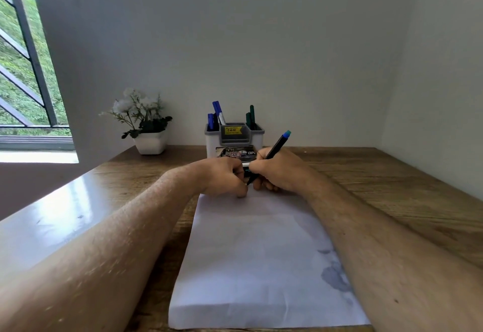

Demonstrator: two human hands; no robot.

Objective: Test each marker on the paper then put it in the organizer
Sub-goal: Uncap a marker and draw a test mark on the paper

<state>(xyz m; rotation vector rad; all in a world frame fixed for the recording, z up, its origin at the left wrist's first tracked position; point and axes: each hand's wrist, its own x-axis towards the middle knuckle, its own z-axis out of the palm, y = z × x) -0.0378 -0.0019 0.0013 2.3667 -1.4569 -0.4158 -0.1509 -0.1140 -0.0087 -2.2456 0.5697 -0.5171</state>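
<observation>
Two bare forearms, no sleeves; left grip [224,176], right grip [277,172]

Potted white flowers [142,120] — window [23,65] at left.

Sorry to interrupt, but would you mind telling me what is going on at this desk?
A person is testing markers. The right hand grips a dark marker with a blue end, tip down at the far edge of the paper. The left hand sits curled beside the tip; what it holds is unclear. Several blue and green markers already stand in the organizer behind.
</observation>
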